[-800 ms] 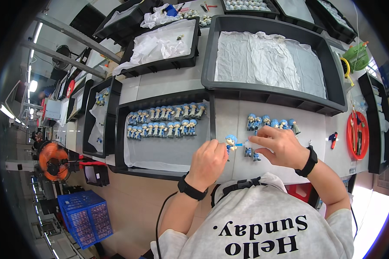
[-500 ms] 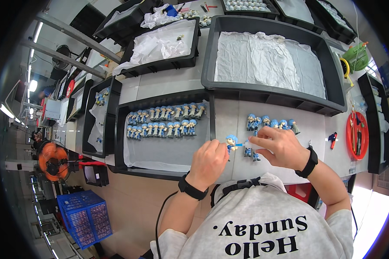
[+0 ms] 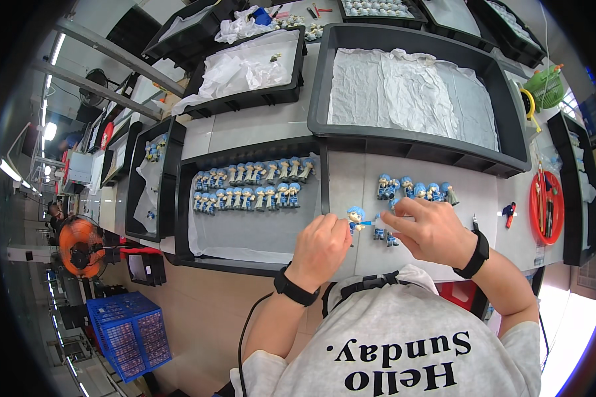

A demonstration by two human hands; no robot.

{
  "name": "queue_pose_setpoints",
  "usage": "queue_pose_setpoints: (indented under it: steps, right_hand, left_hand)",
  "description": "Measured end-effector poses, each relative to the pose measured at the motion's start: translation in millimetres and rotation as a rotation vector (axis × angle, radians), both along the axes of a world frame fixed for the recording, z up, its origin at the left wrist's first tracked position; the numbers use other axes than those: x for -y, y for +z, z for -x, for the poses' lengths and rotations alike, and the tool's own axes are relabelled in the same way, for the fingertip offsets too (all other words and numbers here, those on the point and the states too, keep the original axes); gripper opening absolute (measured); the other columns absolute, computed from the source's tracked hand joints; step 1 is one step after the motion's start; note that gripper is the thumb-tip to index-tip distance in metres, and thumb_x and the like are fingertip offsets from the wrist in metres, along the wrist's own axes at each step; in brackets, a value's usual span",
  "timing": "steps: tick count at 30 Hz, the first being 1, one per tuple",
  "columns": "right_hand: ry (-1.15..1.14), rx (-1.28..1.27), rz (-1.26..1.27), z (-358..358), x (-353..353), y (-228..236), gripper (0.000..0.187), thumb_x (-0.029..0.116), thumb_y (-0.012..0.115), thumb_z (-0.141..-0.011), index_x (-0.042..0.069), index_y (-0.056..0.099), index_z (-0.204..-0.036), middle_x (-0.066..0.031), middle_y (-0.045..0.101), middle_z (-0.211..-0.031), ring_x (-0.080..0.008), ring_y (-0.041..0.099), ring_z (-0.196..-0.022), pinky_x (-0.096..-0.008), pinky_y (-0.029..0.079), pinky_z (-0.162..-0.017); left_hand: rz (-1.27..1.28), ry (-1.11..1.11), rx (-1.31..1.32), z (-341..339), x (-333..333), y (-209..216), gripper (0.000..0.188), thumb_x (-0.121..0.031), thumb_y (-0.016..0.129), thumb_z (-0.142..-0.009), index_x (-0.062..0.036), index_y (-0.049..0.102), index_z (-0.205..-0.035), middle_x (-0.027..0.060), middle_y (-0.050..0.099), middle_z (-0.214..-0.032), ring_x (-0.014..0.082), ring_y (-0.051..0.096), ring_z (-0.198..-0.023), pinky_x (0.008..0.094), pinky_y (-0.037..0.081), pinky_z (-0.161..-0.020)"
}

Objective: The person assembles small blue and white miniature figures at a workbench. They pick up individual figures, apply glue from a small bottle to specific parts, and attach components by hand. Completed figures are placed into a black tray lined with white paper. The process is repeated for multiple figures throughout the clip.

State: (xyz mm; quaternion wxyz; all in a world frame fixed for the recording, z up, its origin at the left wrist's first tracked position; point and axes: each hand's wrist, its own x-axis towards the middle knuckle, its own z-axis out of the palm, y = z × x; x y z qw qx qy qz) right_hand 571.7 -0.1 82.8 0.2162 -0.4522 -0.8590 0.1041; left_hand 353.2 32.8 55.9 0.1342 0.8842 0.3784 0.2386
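Right of the black tray [image 3: 235, 265], the left hand [image 3: 320, 250] pinches a blue-haired figurine [image 3: 355, 216] upright; the right hand [image 3: 436, 231] pinches a pale, blue-tipped tool [image 3: 367, 223] just beside it. Farther right of the tray, similar figurines [image 3: 420, 190] lie on the tabletop [image 3: 351, 182].

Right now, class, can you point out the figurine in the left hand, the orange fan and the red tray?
Held figurine [image 3: 355, 216]: head view, on its head.
Orange fan [image 3: 79, 242]: head view, on its round front.
Red tray [image 3: 558, 209]: head view, on its right side.
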Motion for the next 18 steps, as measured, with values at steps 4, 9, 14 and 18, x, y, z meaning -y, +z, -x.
queue_pose_setpoints:
  steps: [4, 9, 14, 18]
  right_hand:
    - [0.003, 0.018, -0.011, 1.7, 0.7, 3.9, 0.032, 0.005, 0.063, -0.062, 0.005, 0.060, -0.094, -0.0060, 0.051, -0.074, -0.0200, 0.055, -0.061, -0.0309, 0.045, -0.049]
    - [-0.007, 0.047, -0.017, 3.5, 3.4, 7.3, 0.034, 0.003, 0.060, -0.060, 0.003, 0.060, -0.095, -0.0064, 0.049, -0.072, -0.0201, 0.054, -0.060, -0.0307, 0.045, -0.050]
    - [-0.001, 0.055, -0.005, 3.7, 3.8, 9.0, 0.035, 0.003, 0.060, -0.061, 0.002, 0.060, -0.095, -0.0070, 0.049, -0.072, -0.0203, 0.055, -0.061, -0.0311, 0.045, -0.050]
    - [0.006, 0.057, -0.006, 3.4, 4.1, 9.2, 0.035, 0.003, 0.060, -0.061, 0.002, 0.060, -0.095, -0.0073, 0.049, -0.072, -0.0207, 0.055, -0.061, -0.0316, 0.045, -0.051]
  left_hand:
    - [-0.001, -0.002, -0.003, 0.1, -0.1, -1.5, 0.007, 0.000, 0.061, -0.068, -0.0017, 0.056, -0.073, 0.0072, 0.049, -0.064, 0.0240, 0.052, -0.058, 0.0346, 0.042, -0.050]
    - [-0.004, -0.007, 0.003, -0.5, -0.4, -2.2, 0.007, 0.000, 0.061, -0.068, -0.0017, 0.056, -0.073, 0.0075, 0.050, -0.063, 0.0241, 0.052, -0.058, 0.0347, 0.042, -0.050]
    - [-0.008, -0.007, 0.006, -1.0, -0.1, -1.9, 0.007, 0.000, 0.061, -0.068, -0.0017, 0.056, -0.073, 0.0075, 0.049, -0.063, 0.0242, 0.052, -0.057, 0.0348, 0.042, -0.049]
    - [-0.008, -0.007, 0.009, -0.6, -0.2, -2.7, 0.007, 0.000, 0.061, -0.068, -0.0018, 0.056, -0.073, 0.0075, 0.049, -0.063, 0.0241, 0.052, -0.057, 0.0348, 0.042, -0.049]
